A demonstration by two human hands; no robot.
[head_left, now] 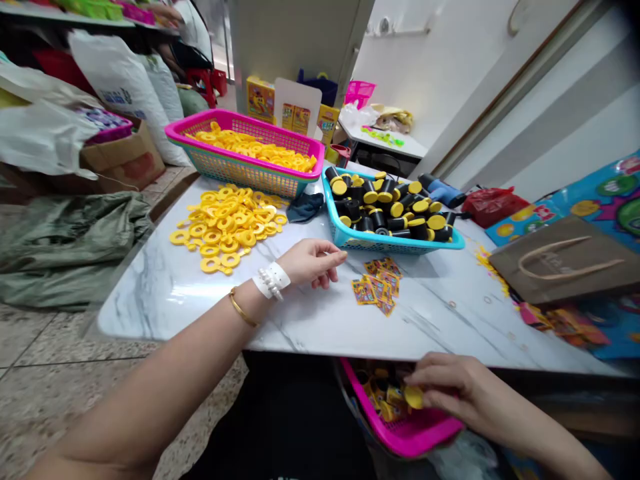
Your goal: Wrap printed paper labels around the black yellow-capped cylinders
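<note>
My left hand (314, 263) hovers over the marble-patterned table, its fingers loosely bent and apart with nothing visible in them. To its left lies a pile of yellow ring-shaped plastic pieces (227, 223). Small printed packets (379, 287) lie to its right. Behind them, a blue basket (395, 241) holds many black cylinders with yellow caps (397, 209). Below the table edge, my right hand (453, 385) pinches a yellow-capped cylinder (414, 397), mostly hidden past its cap. The hand is over a pink basket (400, 443) containing similar cylinders and packets.
A pink-rimmed basket (245, 123) full of yellow pieces stands at the back left. A dark cloth (305, 207) lies between the baskets. On the right are a brown paper bag (565, 260) and a red plastic bag (495, 205). A person (193, 33) sits in the background.
</note>
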